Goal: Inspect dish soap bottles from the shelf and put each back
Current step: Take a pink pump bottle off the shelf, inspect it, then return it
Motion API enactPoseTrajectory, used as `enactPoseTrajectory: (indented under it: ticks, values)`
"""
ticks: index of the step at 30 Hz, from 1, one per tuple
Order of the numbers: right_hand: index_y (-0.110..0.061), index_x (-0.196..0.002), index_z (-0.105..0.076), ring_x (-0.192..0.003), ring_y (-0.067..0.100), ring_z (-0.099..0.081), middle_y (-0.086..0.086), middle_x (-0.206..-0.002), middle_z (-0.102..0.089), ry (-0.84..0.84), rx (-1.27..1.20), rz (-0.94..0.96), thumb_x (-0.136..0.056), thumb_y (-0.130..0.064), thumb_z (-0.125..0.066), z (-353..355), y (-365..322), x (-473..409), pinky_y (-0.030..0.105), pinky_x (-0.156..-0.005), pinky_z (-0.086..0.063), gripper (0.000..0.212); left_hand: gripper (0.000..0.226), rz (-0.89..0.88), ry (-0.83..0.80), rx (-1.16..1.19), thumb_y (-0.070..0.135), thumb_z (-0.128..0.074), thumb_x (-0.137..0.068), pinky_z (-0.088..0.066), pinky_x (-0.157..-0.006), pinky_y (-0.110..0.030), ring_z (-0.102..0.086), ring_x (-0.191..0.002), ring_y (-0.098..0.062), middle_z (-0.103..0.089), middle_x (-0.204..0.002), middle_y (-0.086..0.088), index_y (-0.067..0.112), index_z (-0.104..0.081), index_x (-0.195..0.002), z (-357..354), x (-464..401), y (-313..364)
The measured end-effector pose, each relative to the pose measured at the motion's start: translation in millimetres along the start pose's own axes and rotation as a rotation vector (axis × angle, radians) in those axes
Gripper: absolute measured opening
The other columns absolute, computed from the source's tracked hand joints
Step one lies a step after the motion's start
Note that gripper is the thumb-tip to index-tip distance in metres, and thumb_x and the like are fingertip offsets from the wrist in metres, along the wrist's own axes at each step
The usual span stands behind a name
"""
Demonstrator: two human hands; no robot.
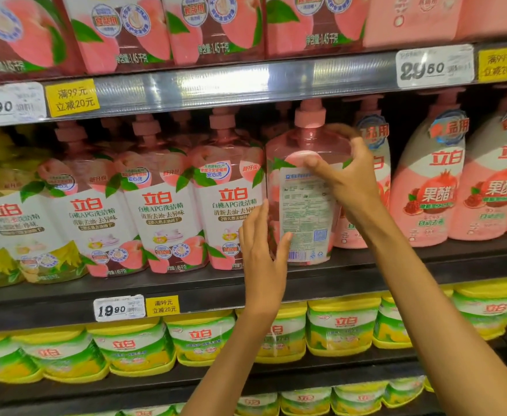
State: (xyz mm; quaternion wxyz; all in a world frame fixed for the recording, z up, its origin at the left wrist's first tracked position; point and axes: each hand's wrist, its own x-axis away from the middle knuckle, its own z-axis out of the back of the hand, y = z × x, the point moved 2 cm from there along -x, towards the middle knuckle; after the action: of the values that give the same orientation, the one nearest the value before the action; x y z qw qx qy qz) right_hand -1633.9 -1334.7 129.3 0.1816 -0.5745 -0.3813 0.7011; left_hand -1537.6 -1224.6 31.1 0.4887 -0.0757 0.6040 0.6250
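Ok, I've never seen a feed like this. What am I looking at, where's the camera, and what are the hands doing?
There is no machine here. A person wears one wide-angle camera on the head, looking forward and down at a shop shelf. The left hand and right hand are the person's own. Between them is a pink bottle of dish soap, turned so its back label faces the camera. The right hand grips its upper part. The left hand, fingers straight, touches its lower left side. The bottle's base is at the shelf board, in line with more pink bottles on both sides. Yellow-green packs fill the shelf below, and price tags hang on the shelf edges.
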Motion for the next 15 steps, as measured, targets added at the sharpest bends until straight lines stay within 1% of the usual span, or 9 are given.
enactPoseTrajectory:
  ticks: [2, 3, 4, 6, 9, 10, 11, 13, 15]
  values:
    - [-0.021, -0.107, -0.053, -0.091, 0.008, -0.063, -0.003, -0.103, -0.062, 0.039, -0.061, -0.128, -0.062, -0.051, -0.078, 0.2, 2.1, -3.2, 0.025, -0.079, -0.052, 0.059, 0.054, -0.052, 0.02, 0.009, 0.019, -0.056, -0.094, -0.019, -0.106, -0.003, -0.027, -0.127, 0.004, -0.034, -0.136, 0.011, 0.022, -0.033, -0.143, 1.2, -0.1, -0.9]
    - [-0.018, -0.104, -0.054, -0.086, 0.014, -0.065, 0.001, -0.099, -0.064, 0.046, -0.094, -0.192, -0.062, -0.054, -0.079, 1.4, 0.9, -3.1, 0.032, -0.076, -0.055, 0.06, 0.053, -0.055, 0.012, 0.051, 0.024, -0.055, -0.094, -0.021, -0.105, -0.003, -0.028, -0.127, 0.006, -0.033, -0.135, 0.017, 0.029, -0.033, -0.142, 1.9, 1.5, -0.5]
    - [-0.016, -0.102, -0.054, -0.082, 0.017, -0.067, 0.004, -0.095, -0.066, 0.043, -0.142, -0.225, -0.061, -0.056, -0.081, 3.7, -1.5, -2.0, 0.034, -0.072, -0.056, 0.063, 0.052, -0.044, -0.001, 0.116, 0.03, -0.055, -0.094, -0.024, -0.105, -0.004, -0.03, -0.127, 0.008, -0.033, -0.135, 0.021, 0.037, -0.032, -0.14, 2.5, 3.9, 0.7]
    - [-0.014, -0.097, -0.057, -0.073, 0.015, -0.071, 0.001, -0.083, -0.072, 0.025, -0.258, -0.23, -0.06, -0.053, -0.079, 10.6, -6.7, 2.2, 0.03, -0.063, -0.057, 0.058, 0.054, 0.051, -0.029, 0.29, 0.044, -0.057, -0.089, -0.034, -0.102, -0.009, -0.039, -0.125, 0.008, -0.038, -0.135, 0.019, 0.046, -0.031, -0.136, 3.0, 9.6, 3.5]
    - [-0.012, -0.09, -0.063, -0.067, 0.012, -0.072, -0.002, -0.072, -0.074, -0.042, -0.396, -0.266, -0.064, -0.046, -0.073, 20.6, -10.9, 15.2, 0.022, -0.057, -0.055, 0.044, 0.081, 0.288, -0.176, 0.577, 0.066, -0.065, -0.067, -0.047, -0.091, -0.014, -0.052, -0.118, 0.003, -0.05, -0.13, 0.018, 0.037, -0.033, -0.135, 6.1, 19.7, 6.1]
    - [-0.013, -0.087, -0.065, -0.067, 0.012, -0.072, -0.001, -0.072, -0.074, -0.067, -0.426, -0.285, -0.065, -0.046, -0.072, 23.7, -10.1, 19.9, 0.023, -0.057, -0.055, 0.04, 0.081, 0.338, -0.266, 0.628, 0.067, -0.066, -0.065, -0.05, -0.088, -0.016, -0.056, -0.117, -0.003, -0.056, -0.127, 0.016, 0.032, -0.039, -0.133, 7.4, 24.1, 6.3]
    - [-0.015, -0.085, -0.066, -0.068, 0.012, -0.072, 0.0, -0.072, -0.075, -0.091, -0.438, -0.308, -0.065, -0.047, -0.071, 26.8, -8.8, 24.9, 0.024, -0.058, -0.055, 0.038, 0.071, 0.344, -0.341, 0.653, 0.061, -0.066, -0.068, -0.053, -0.087, -0.022, -0.06, -0.115, -0.01, -0.063, -0.122, 0.009, 0.027, -0.047, -0.127, 8.2, 29.7, 7.6]
    - [-0.014, -0.09, -0.068, -0.072, 0.014, -0.073, 0.002, -0.077, -0.075, -0.132, -0.434, -0.362, -0.067, -0.05, -0.071, 33.1, -6.8, 37.4, 0.026, -0.062, -0.056, 0.043, 0.044, 0.292, -0.387, 0.644, 0.049, -0.062, -0.075, -0.056, -0.087, -0.033, -0.065, -0.108, -0.019, -0.07, -0.113, 0.0, 0.023, -0.058, -0.111, 9.3, 44.2, 13.3]
    - [-0.012, -0.106, -0.066, -0.08, 0.016, -0.073, 0.003, -0.085, -0.076, -0.122, -0.42, -0.406, -0.071, -0.054, -0.071, 42.4, -0.7, 51.7, 0.027, -0.065, -0.057, 0.055, 0.03, 0.275, -0.362, 0.667, 0.044, -0.062, -0.075, -0.057, -0.078, -0.028, -0.068, -0.1, -0.016, -0.072, -0.106, 0.002, 0.034, -0.065, -0.103, 11.5, 59.6, 21.4]
